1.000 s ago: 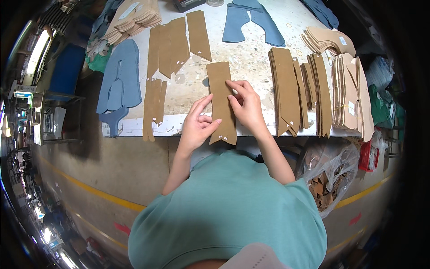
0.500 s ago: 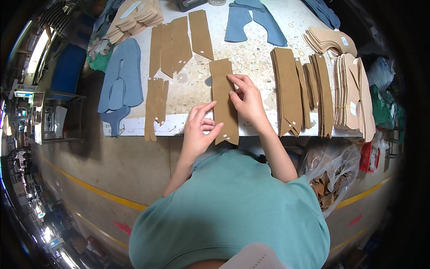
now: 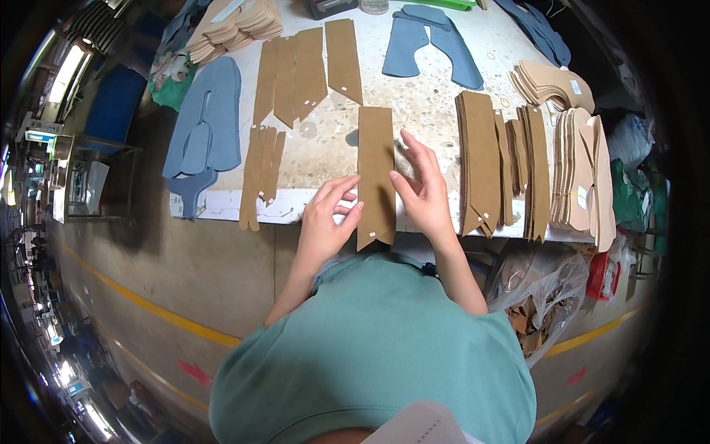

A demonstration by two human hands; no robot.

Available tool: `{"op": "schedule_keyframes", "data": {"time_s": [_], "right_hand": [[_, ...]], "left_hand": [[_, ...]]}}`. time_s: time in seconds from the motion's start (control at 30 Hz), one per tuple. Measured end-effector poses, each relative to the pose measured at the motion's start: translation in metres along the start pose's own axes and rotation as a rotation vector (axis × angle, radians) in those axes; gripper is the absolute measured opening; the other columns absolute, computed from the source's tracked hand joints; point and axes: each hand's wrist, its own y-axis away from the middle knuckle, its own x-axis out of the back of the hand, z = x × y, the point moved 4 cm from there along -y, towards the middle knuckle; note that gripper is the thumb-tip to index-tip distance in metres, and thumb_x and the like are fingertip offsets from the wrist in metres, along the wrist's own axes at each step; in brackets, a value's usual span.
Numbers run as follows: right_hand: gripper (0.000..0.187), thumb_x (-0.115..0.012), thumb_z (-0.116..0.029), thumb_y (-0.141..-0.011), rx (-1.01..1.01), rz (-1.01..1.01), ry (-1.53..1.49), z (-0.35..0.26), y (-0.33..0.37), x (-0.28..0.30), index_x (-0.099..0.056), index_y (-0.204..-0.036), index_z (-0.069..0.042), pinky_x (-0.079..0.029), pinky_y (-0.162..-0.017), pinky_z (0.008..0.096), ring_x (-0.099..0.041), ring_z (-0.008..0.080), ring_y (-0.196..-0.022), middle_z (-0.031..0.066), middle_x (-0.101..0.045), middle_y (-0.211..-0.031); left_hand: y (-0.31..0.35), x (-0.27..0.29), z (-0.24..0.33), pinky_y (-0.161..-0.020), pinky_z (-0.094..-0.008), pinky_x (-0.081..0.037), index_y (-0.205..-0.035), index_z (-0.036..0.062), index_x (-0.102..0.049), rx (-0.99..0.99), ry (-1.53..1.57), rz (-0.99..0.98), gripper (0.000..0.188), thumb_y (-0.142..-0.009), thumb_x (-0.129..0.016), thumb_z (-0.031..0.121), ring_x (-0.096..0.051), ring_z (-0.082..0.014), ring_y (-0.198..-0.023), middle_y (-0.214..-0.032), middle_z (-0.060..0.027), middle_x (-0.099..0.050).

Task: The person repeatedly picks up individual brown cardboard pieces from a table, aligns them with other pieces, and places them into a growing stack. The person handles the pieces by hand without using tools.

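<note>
In front of me a long brown leather-like strip (image 3: 376,166) lies lengthwise on the table, its notched near end jutting past the front edge. A small white label sits by that end. My left hand (image 3: 330,216) is at the strip's left edge, fingers bent and thumb apart, its tips at or very near the edge. Along the right side is my right hand (image 3: 424,191), open. Its thumb tip is at the strip's edge and its fingers are raised off to the right. Neither hand grips the strip. Whether several layers lie in it, I cannot tell.
Brown strips (image 3: 310,70) lie at the far left, narrower ones (image 3: 268,166) nearer. To the right stand brown stacks (image 3: 479,159) and beige pieces (image 3: 573,174). Blue pieces lie left (image 3: 211,118) and far (image 3: 436,41). A plastic bag of scraps (image 3: 543,303) is below the table.
My right fingers have come off the strip and moved to the right. Two labels and an uneven near end showed before; now one label shows and the edges look even. The view has shifted slightly.
</note>
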Motion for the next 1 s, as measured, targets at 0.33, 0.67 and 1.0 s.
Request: {"op": "schedule_keyframes", "data": {"time_s": [0.33,0.67,1.0], "right_hand": [[0.074,-0.061,0.004,-0.084,0.261,-0.037,0.422,-0.028,0.01,-0.014,-0.033,-0.151,-0.011,-0.054,-0.075,0.042,-0.066,0.036,-0.083,0.0245,-0.056,-0.114],[0.039,-0.048,0.01,-0.081,0.145,-0.136,0.701,-0.061,-0.029,0.054,-0.065,-0.115,0.0,-0.051,-0.089,0.0409,-0.063,0.0374,-0.103,0.0152,-0.065,-0.117],[0.038,-0.055,0.002,-0.089,-0.05,0.407,0.698,-0.015,-0.006,0.127,-0.061,-0.126,-0.001,-0.047,-0.098,0.0361,-0.062,0.0314,-0.114,0.0148,-0.063,-0.125]], "left_hand": [[-0.001,-0.006,0.0,-0.073,-0.0265,-0.059,-0.119,0.0014,-0.065,0.065,0.097,-0.062,0.033,-0.087,-0.064,-0.002,-0.068,-0.0152,-0.089,-0.118,-0.0116,-0.063],[-0.018,-0.017,-0.007,-0.069,-0.0258,-0.055,-0.103,-0.0002,-0.071,-0.095,0.109,0.088,0.018,-0.089,-0.061,-0.002,-0.067,-0.014,-0.079,-0.097,-0.0108,-0.069],[-0.017,-0.019,-0.007,-0.065,-0.0252,-0.052,-0.098,0.0012,-0.072,-0.154,-0.005,0.14,0.014,-0.088,-0.062,-0.001,-0.065,-0.0137,-0.072,-0.091,-0.0098,-0.07]]}}
